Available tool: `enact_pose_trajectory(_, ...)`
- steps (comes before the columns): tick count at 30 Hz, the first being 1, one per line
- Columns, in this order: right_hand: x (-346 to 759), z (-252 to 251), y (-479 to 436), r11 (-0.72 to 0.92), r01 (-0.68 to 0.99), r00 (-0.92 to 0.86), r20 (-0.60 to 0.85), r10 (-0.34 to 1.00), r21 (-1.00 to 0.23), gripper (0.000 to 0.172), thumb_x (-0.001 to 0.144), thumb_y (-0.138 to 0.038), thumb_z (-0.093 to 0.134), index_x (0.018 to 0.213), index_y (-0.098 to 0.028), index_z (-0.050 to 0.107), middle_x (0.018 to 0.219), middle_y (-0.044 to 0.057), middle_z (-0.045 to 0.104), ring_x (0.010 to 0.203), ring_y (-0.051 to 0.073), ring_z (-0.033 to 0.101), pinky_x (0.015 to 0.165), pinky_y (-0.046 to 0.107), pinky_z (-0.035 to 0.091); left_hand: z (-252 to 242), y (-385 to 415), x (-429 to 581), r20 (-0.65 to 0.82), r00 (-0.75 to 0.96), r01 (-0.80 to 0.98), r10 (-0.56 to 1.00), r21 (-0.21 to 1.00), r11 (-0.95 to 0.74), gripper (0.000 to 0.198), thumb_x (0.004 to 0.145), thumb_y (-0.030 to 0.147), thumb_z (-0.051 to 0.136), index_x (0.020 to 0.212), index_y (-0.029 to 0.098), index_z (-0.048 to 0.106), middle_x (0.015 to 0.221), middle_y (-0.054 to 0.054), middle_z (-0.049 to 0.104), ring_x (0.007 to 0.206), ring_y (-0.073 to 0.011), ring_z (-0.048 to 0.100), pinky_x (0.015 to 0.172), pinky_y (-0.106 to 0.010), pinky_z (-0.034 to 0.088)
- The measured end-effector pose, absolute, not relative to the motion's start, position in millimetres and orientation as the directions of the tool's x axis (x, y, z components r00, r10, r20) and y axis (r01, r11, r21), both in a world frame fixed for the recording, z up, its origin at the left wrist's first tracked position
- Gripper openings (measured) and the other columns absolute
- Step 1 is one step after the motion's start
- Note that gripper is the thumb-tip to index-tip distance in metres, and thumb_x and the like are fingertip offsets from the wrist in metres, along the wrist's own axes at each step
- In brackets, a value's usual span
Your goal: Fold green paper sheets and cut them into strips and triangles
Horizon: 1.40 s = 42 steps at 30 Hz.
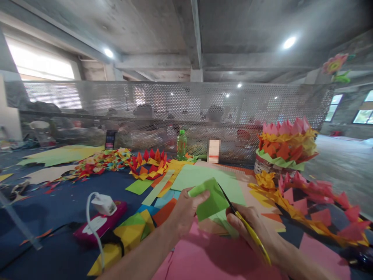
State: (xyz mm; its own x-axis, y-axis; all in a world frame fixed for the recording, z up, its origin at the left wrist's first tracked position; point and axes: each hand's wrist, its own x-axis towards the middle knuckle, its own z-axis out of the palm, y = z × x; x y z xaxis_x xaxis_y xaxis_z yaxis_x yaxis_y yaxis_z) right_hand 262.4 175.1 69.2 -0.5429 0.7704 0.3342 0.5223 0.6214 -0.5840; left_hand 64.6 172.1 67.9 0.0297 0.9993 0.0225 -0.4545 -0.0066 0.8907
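Note:
My left hand (183, 212) pinches a folded green paper sheet (210, 198) by its left edge and holds it up over the table. My right hand (253, 231) is closed round yellow-handled scissors (247, 227), whose dark blades run up along the right edge of the green paper. Below both hands lies a pink paper sheet (210, 256). A larger light green sheet (201, 177) lies flat just beyond the held paper.
A blue table (67, 202) is strewn with coloured paper pieces. A pink power strip with a white charger (100, 217) lies at left. Folded paper crowns (148, 165), a basket of paper flowers (284, 149) and a green bottle (182, 144) stand farther back. Behind a mesh screen (163, 112), people sit.

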Motion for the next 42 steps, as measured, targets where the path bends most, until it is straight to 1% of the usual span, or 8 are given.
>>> enact_pose_trajectory(5, 262.0, 67.2, 176.5, 0.598, 0.502, -0.567, 0.284, 0.773, -0.625, 0.041, 0.095, -0.053, 0.034, 0.075, -0.021, 0.050, 0.065, -0.002, 0.050, 0.060, 0.013, 0.048, 0.055, 0.025, 0.036, 65.9, 171.5, 65.7, 0.070, 0.055, -0.477, 0.996, 0.878, -0.035, 0.031, 0.063, 0.036, 0.082, 0.085, 0.015, 0.075, 0.075, -0.007, 0.073, 0.072, -0.0224, 0.067, 0.069, -0.031, 0.050)
enact_pose_trajectory(11, 260.0, 59.5, 178.2, 0.556, 0.505, -0.559, 0.241, 0.793, -0.660, 0.047, 0.094, -0.058, 0.030, 0.068, -0.021, 0.042, 0.056, -0.005, 0.041, 0.051, 0.011, 0.037, 0.048, 0.025, 0.026, 63.7, 172.5, 66.4, 0.095, 0.069, -0.481, 0.993, 0.875, -0.050, 0.030, 0.065, 0.037, 0.080, 0.087, 0.016, 0.075, 0.077, -0.007, 0.073, 0.075, -0.0244, 0.068, 0.072, -0.033, 0.051)
enact_pose_trajectory(18, 261.1, 61.5, 179.9, 0.597, 0.493, -0.593, 0.258, 0.763, -0.633, 0.041, 0.095, -0.053, 0.033, 0.070, -0.022, 0.043, 0.055, -0.005, 0.042, 0.052, 0.012, 0.040, 0.049, 0.026, 0.027, 65.5, 171.2, 65.7, 0.056, 0.061, -0.501, 0.997, 0.865, -0.018, 0.028, 0.064, 0.033, 0.082, 0.085, 0.016, 0.074, 0.075, -0.006, 0.072, 0.070, -0.0216, 0.067, 0.068, -0.031, 0.050)
enact_pose_trajectory(22, 262.2, 60.8, 180.2, 0.648, 0.493, -0.598, 0.315, 0.737, -0.580, 0.039, 0.096, -0.051, 0.034, 0.076, -0.021, 0.049, 0.064, -0.002, 0.052, 0.058, 0.014, 0.046, 0.054, 0.026, 0.034, 63.4, 172.1, 67.0, 0.052, 0.081, -0.483, 0.995, 0.876, -0.006, 0.026, 0.065, 0.032, 0.080, 0.084, 0.014, 0.074, 0.078, -0.007, 0.073, 0.070, -0.0201, 0.066, 0.069, -0.029, 0.050)
enact_pose_trajectory(27, 261.8, 63.1, 178.9, 0.661, 0.515, -0.579, 0.347, 0.738, -0.546, 0.038, 0.095, -0.051, 0.036, 0.081, -0.021, 0.054, 0.067, 0.000, 0.057, 0.060, 0.016, 0.051, 0.055, 0.027, 0.038, 58.3, 173.2, 69.3, 0.046, 0.122, -0.489, 0.991, 0.872, 0.020, 0.030, 0.066, 0.033, 0.080, 0.090, 0.015, 0.074, 0.087, -0.009, 0.074, 0.079, -0.0245, 0.068, 0.077, -0.034, 0.052)
enact_pose_trajectory(31, 263.1, 66.9, 177.7, 0.647, 0.473, -0.594, 0.326, 0.736, -0.599, 0.042, 0.093, -0.056, 0.033, 0.084, -0.022, 0.055, 0.068, 0.003, 0.060, 0.060, 0.018, 0.054, 0.056, 0.029, 0.042, 56.1, 170.7, 70.9, 0.050, 0.176, -0.477, 0.983, 0.878, 0.041, 0.032, 0.068, 0.035, 0.078, 0.092, 0.016, 0.074, 0.093, -0.012, 0.074, 0.084, -0.0283, 0.069, 0.079, -0.038, 0.052)
enact_pose_trajectory(35, 264.5, 64.0, 179.4, 0.639, 0.457, -0.586, 0.331, 0.740, -0.619, 0.043, 0.093, -0.057, 0.033, 0.076, -0.023, 0.052, 0.062, 0.002, 0.055, 0.056, 0.017, 0.049, 0.053, 0.029, 0.039, 56.4, 168.3, 73.0, 0.048, 0.177, -0.481, 0.983, 0.876, 0.044, 0.029, 0.069, 0.033, 0.078, 0.091, 0.016, 0.074, 0.093, -0.012, 0.073, 0.085, -0.0273, 0.068, 0.080, -0.037, 0.052)
enact_pose_trajectory(42, 261.4, 60.1, 179.7, 0.632, 0.470, -0.584, 0.319, 0.746, -0.616, 0.042, 0.096, -0.053, 0.032, 0.077, -0.021, 0.051, 0.063, -0.002, 0.051, 0.057, 0.014, 0.045, 0.054, 0.026, 0.034, 58.5, 166.7, 74.3, 0.031, 0.154, -0.494, 0.988, 0.868, 0.050, 0.029, 0.068, 0.029, 0.078, 0.090, 0.012, 0.074, 0.086, -0.011, 0.074, 0.076, -0.0234, 0.068, 0.073, -0.034, 0.052)
